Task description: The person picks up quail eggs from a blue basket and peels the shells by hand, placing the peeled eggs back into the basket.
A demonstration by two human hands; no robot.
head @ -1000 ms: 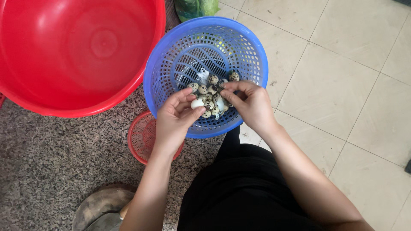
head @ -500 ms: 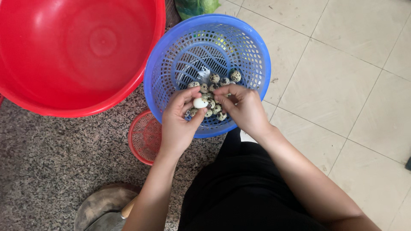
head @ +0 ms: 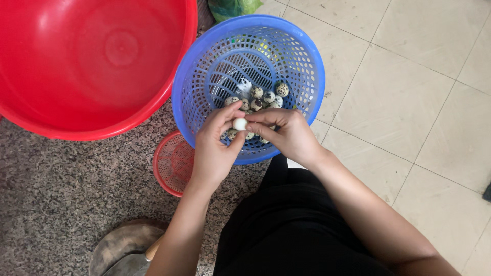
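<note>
While both hands meet over the blue basket (head: 204,61) at the frame's centre, the white egg (head: 239,123) sits pinched between the left hand (head: 214,153) and the right hand (head: 289,137), fingertips pressed on it from either side, likely so bits drop into the basket. Speckled eggs (head: 266,96) lie just above the grip. A red basin (head: 97,61) fills the upper left; a small red basket (head: 171,163) lies below, partly under the blue one.
</note>
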